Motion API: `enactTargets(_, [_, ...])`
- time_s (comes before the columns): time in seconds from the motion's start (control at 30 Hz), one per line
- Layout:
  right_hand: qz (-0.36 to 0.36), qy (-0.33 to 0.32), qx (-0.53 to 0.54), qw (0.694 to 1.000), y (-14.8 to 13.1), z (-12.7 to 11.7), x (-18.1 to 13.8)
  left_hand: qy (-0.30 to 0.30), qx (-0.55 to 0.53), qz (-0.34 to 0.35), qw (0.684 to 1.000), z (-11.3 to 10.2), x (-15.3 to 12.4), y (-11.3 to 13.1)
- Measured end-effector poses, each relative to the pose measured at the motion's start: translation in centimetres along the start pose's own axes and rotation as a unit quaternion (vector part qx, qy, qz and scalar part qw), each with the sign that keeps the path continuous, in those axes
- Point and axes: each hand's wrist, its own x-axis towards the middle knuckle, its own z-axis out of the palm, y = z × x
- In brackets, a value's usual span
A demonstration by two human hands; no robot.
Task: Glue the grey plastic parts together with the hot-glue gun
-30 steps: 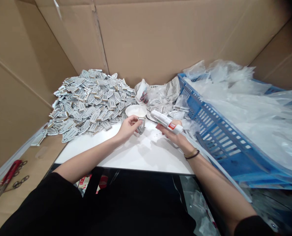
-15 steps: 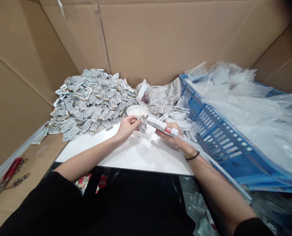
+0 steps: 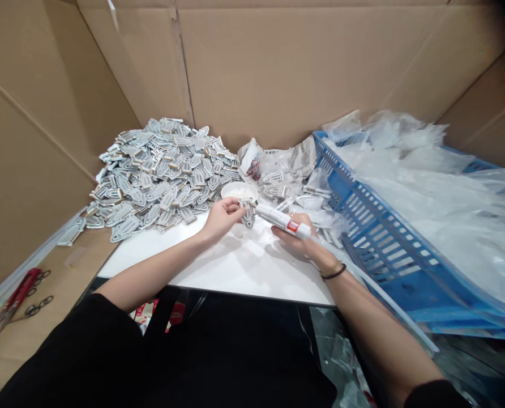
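Head view: pinching a small grey slotted piece between thumb and fingers of the left hand, grip narrowed on its upper part, rounded end pointing down above the counter. Gripping a white tube-shaped tool with the right hand, fingers curled around its barrel from below, red patch showing just above them. Aiming its thin tip leftward, ahead of the right fingers, right up to the upper edge of the grey piece; impossible to tell whether touching it or just short.

Just beyond the left fingers, partly hidden by them: a shallow white bowl. Farther out, to the left of the same fingers: a large heap of similar pieces, piled near the cardboard wall. Beyond the right fingers: more such pieces among clear plastic, with crumpled printed paper behind. To the right of the right fingers: a blue basket with slotted sides, heaped with clear plastic bags. Behind the right fingers, around the wrist: a dark band. Well apart from the left fingers, at far left: red-handled snips, lying on flat cardboard.
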Motion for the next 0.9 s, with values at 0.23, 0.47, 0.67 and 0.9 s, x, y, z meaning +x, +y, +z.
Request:
enactTargets(0.23, [0.005, -0.002, -0.002, 1.0, -0.29, -0.18, -0.07, -0.006, 0.007, 0.002, 1.0, 0.03, -0.06, 0.23])
enactTargets(0.47, [0.017, -0.006, 0.002, 1.0, -0.17, -0.18, -0.02, -0.008, -0.015, -0.01, 1.0, -0.03, 0.01, 0.12])
enactTargets(0.67, [0.016, 0.007, 0.011, 1.0, -0.06, -0.08, -0.01, 0.001, -0.056, -0.051, 0.997, 0.02, 0.15, 0.01])
enactTargets(0.9, [0.024, 0.022, 0.006, 0.999, 0.14, 0.16, -0.16, -0.002, -0.083, -0.046, 0.995, -0.09, 0.25, 0.06])
